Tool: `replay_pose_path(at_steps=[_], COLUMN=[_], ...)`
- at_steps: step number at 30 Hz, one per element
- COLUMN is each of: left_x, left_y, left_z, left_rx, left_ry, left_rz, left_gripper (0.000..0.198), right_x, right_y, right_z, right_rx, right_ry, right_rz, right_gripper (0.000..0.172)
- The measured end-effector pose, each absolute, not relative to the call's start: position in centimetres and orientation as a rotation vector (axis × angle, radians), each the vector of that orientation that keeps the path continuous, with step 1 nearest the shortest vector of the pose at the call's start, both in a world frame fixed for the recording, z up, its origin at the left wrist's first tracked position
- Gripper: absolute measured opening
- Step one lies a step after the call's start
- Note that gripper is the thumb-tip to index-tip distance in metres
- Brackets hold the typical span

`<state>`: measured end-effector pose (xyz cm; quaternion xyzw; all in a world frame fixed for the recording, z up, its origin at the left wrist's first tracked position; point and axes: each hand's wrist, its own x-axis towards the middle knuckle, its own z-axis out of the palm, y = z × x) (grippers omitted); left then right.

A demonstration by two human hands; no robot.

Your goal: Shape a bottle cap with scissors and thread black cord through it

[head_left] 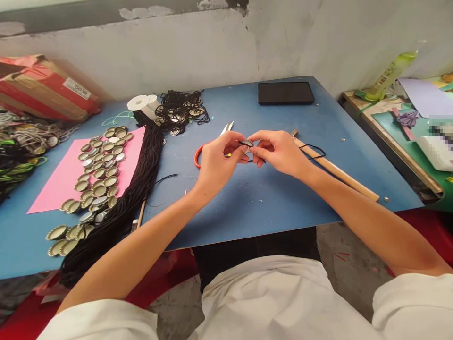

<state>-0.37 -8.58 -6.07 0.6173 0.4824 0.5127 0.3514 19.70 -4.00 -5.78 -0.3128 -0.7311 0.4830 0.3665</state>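
Note:
Between my fingertips is a small bottle cap (247,142) with black cord about it, its near side partly covered by my thumbs. My left hand (221,156) pinches the cap from the left. From the right, my right hand (278,148) pinches it too, and a loop of black cord (316,150) trails out past the wrist. Scissors (197,158) with orange handles lie partly behind my left hand. A hammer (339,174) with a wooden handle rests beside my right forearm.
Many bottle caps (99,190) lie on and around pink paper (56,184), beside a long black cord bundle (141,174). White spools (138,102) and a tangle of corded caps (182,108) sit behind. A black phone or tablet (286,93) lies near the wall; a red box (53,89) stands left.

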Motion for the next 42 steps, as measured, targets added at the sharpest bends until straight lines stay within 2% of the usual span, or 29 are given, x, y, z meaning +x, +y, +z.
replay_pose_path(at_steps=[8, 14, 17, 19, 23, 26, 35, 42], left_x=[-0.6, -0.5, -0.4, -0.4, -0.4, -0.4, -0.6, -0.3], left_y=[-8.3, -8.4, -8.4, -8.4, -8.4, -8.4, -8.6, -8.9], left_z=[-5.9, -6.1, -6.2, -6.4, -6.5, -6.5, -6.4, -6.2], left_rx=[1.564, 1.578, 1.568, 1.572, 1.61, 1.65, 1.67, 1.688], left_ry=[1.246, 1.238, 1.225, 1.201, 1.176, 1.184, 1.231, 1.25], left_rz=[1.346, 1.343, 1.336, 1.322, 1.28, 1.265, 1.298, 1.32], left_gripper=[0.008, 0.007, 0.008, 0.009, 0.015, 0.013, 0.01, 0.007], right_x=[20.3, 20.2, 20.0, 20.0, 19.9, 19.9, 19.8, 19.7], right_y=[-4.0, -4.2, -4.5, -4.7, -4.9, -4.9, -5.1, -5.3], right_z=[-5.0, -5.0, -4.9, -5.0, -5.0, -5.0, -4.6, -4.7], right_rx=[-0.846, -0.86, -0.866, -0.874, -0.893, -0.904, -0.896, -0.901], right_ry=[-1.896, -1.934, -1.961, -1.973, -1.984, -1.985, -1.996, -2.007], right_rz=[1.19, 1.123, 1.052, 1.017, 0.984, 0.964, 0.965, 0.974], right_gripper=[0.019, 0.038, 0.043, 0.039, 0.02, 0.014, 0.015, 0.027])
